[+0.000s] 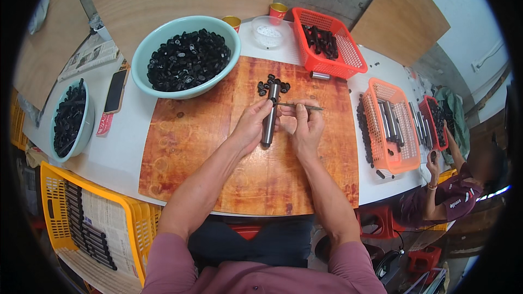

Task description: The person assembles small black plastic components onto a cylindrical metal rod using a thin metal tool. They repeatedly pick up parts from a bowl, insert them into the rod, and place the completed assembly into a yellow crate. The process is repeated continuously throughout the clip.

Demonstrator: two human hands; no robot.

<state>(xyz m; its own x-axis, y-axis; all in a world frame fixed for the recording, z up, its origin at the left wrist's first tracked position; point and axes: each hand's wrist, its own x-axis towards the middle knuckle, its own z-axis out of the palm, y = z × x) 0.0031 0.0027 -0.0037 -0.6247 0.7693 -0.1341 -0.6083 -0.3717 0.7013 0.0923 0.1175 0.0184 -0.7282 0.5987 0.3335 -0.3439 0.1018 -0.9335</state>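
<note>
My left hand (250,126) is closed round a shiny metal tube (269,125) with a dark lower end, held tilted slightly from upright over the brown wooden board (201,152). Between the fingers of my right hand (308,133) is a thin dark rod (312,108). It points sideways, its left end meeting the tube's side near a small black part; whether it enters the tube I cannot tell. Just beyond the tube's upper end lies a small heap of black rings (265,86) on the board.
A pale green bowl (143,79) of black parts stands far left, a smaller bowl (87,125) beyond it. Red basket (348,65) and orange basket (409,130) sit right. A yellow crate (136,223) is near left. A co-worker (436,201) sits at right.
</note>
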